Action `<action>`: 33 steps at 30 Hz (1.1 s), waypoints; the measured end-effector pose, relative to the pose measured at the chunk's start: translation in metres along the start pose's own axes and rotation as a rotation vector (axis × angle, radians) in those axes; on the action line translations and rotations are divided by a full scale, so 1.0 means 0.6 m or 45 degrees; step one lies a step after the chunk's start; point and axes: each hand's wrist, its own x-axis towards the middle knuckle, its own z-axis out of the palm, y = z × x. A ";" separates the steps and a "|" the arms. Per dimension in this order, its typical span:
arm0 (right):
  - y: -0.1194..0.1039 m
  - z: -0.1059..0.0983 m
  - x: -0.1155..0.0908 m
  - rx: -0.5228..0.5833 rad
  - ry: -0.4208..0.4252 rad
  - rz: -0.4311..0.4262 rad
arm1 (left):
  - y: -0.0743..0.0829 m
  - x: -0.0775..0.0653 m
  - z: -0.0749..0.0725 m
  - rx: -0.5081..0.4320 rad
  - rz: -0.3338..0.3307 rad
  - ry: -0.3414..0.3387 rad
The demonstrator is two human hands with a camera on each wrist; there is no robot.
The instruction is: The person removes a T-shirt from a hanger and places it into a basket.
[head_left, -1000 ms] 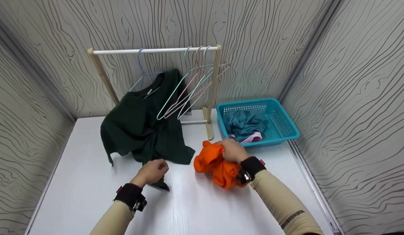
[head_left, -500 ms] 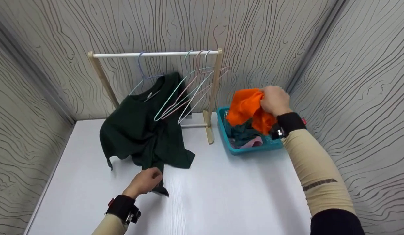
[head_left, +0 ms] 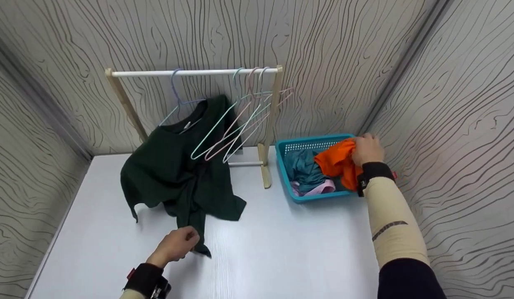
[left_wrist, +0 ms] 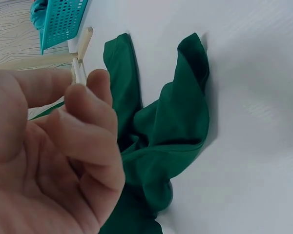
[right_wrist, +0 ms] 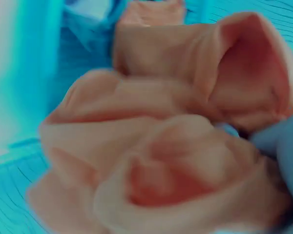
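Note:
My right hand (head_left: 367, 150) holds a bunched orange garment (head_left: 335, 160) at the right side of the teal basket (head_left: 300, 199). In the right wrist view the orange cloth (right_wrist: 151, 97) looks washed-out and blurred, with part of that hand at the right edge. Over the table hovers my left hand (head_left: 175, 244), its fingers loosely curled around nothing. Close by it, a sleeve of the dark green shirt (head_left: 170, 153) trails on the table. One shoulder of that shirt sits on a blue hanger (head_left: 174, 89), while the other shoulder has the hanger arm exposed.
A clothes rack (head_left: 207, 72) with a white rail and wooden posts stands at the back. Several hangers hang there, among them a mint one (head_left: 211, 133). Teal cloth (head_left: 300, 168) and a pink piece (head_left: 321, 188) lie in the basket. Patterned walls enclose the white table (head_left: 273, 253).
My right hand has carried the orange garment from the table up and right, then down into the basket area. My left hand has drifted slightly left and toward me.

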 end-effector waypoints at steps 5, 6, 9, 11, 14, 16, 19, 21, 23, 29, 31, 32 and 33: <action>0.000 0.053 -0.014 0.115 -0.057 -0.066 | -0.004 -0.009 0.000 -0.001 0.017 -0.001; -0.002 0.060 -0.017 0.112 -0.047 -0.081 | -0.004 -0.010 0.000 0.000 0.019 0.002; -0.006 0.076 -0.025 0.079 -0.014 -0.112 | -0.003 -0.012 -0.001 0.004 0.025 0.007; -0.010 0.083 -0.033 0.089 -0.014 -0.119 | 0.000 -0.012 -0.001 0.012 0.031 0.018; -0.014 0.093 -0.045 0.117 -0.084 -0.124 | 0.009 -0.008 -0.006 0.033 0.033 0.033; -0.018 0.101 -0.055 0.145 -0.151 -0.131 | 0.020 -0.004 -0.012 0.055 0.020 0.051; -0.030 0.115 -0.073 0.172 -0.234 -0.153 | 0.040 0.006 -0.031 0.110 0.006 0.088; -0.042 0.127 -0.086 0.189 -0.274 -0.175 | 0.054 0.012 -0.049 0.166 0.023 0.131; -0.056 0.141 -0.097 0.195 -0.311 -0.213 | 0.068 0.016 -0.071 0.229 0.054 0.168; -0.102 0.174 -0.127 0.194 -0.399 -0.381 | 0.109 0.013 -0.159 0.385 0.084 0.227; -0.116 0.179 -0.137 0.224 -0.447 -0.410 | 0.121 0.007 -0.193 0.440 0.089 0.240; -0.124 0.180 -0.141 0.247 -0.472 -0.415 | 0.126 0.002 -0.211 0.467 0.095 0.252; -0.130 0.180 -0.145 0.259 -0.492 -0.427 | 0.131 -0.004 -0.229 0.492 0.104 0.269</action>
